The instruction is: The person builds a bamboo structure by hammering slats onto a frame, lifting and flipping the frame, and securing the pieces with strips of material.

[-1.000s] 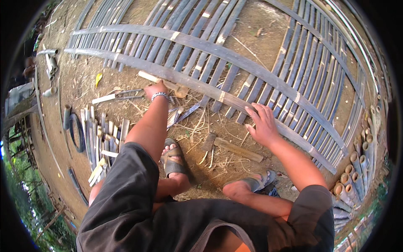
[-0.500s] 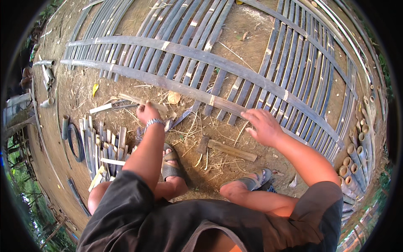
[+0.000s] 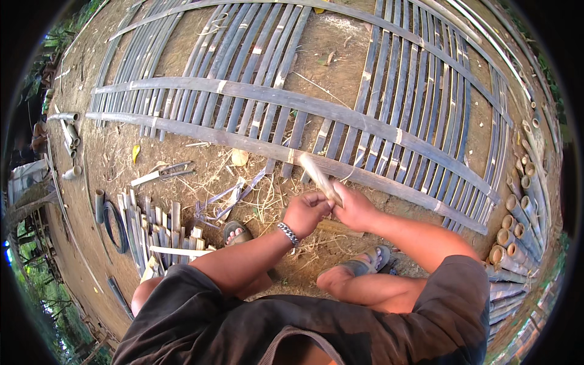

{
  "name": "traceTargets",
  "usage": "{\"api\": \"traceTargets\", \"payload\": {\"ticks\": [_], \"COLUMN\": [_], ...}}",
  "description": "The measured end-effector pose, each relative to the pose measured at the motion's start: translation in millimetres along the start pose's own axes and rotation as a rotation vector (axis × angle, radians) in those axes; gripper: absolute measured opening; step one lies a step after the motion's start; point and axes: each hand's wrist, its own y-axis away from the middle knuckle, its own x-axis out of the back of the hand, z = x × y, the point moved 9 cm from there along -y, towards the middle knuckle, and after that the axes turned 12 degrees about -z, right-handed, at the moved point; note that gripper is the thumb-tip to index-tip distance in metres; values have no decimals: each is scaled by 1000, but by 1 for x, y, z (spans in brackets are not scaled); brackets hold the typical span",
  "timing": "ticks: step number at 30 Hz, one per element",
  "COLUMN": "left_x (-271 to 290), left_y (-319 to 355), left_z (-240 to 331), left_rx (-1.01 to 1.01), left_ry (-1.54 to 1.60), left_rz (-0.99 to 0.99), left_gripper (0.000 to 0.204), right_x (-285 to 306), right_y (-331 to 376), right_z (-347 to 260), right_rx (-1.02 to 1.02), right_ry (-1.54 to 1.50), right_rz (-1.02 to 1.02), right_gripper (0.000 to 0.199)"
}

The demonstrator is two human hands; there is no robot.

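Both of my hands meet in front of me, over the ground between my feet. A short, pale bamboo strip (image 3: 316, 175) juts up and away from them, tilted to the left. My right hand (image 3: 353, 208) is closed around its lower part. Beside it, my left hand (image 3: 306, 214), with a chain bracelet at the wrist, pinches at the strip's near end; the fingertips partly hide that end. Beneath the hands lies a tool's wooden handle (image 3: 338, 227), mostly covered by them. Just beyond the strip's tip runs the near crosspiece (image 3: 243, 143) of a bamboo slat frame.
Split bamboo pieces (image 3: 176, 219) stand bundled at my left, near a dark coil (image 3: 115, 226). Cut bamboo poles (image 3: 517, 228) are stacked at the right. Slats (image 3: 420, 91) stretch across the far ground. Shavings (image 3: 261, 201) and a dry leaf (image 3: 239, 157) litter the near ground.
My left hand has come right with the bamboo strip, from over the shavings to my right hand. The right hand has left the frame's crosspiece and closed on the strip.
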Motion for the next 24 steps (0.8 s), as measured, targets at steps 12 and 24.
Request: {"api": "traceTargets", "payload": {"ticks": [12,24], "left_x": [63,69], "left_y": [-120,-166], "left_z": [87,92], "left_rx": [-115,-1], "left_ry": [-987,-1173], "left_rz": [523,480], "left_gripper": [41,40], "right_x": [21,103], "right_y": [49,38], "right_z": [121,112], "right_rx": [-245,-148], "right_ry": [243,364], "right_rz": [117,305], "right_gripper": [48,42]}}
